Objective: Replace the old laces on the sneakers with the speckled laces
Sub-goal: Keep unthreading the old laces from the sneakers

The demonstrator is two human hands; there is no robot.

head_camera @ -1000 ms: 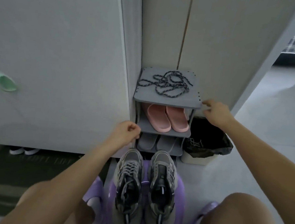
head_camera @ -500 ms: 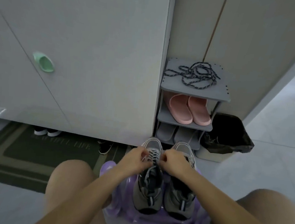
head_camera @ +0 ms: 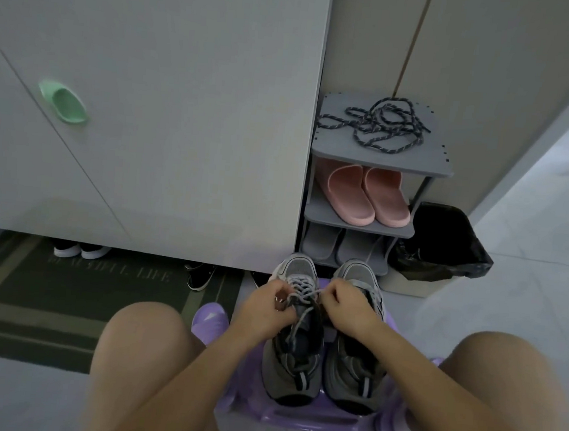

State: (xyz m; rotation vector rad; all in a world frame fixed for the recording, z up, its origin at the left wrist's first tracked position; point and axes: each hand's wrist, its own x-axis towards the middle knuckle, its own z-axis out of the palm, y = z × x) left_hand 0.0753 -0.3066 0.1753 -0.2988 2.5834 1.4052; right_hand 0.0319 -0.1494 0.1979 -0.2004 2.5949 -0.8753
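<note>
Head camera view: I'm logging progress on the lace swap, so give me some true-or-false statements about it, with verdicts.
1. The dark speckled laces lie on the top shelf of the grey shoe rack. True.
2. Both hands work on the right-hand sneaker. False: the left hand and right hand pinch the old grey lace of the left grey sneaker.
3. The pink rubber slippers sit on the rack's middle shelf. True.
4. The sneakers stand on the floor. False: they stand on a purple plastic stool.
</note>
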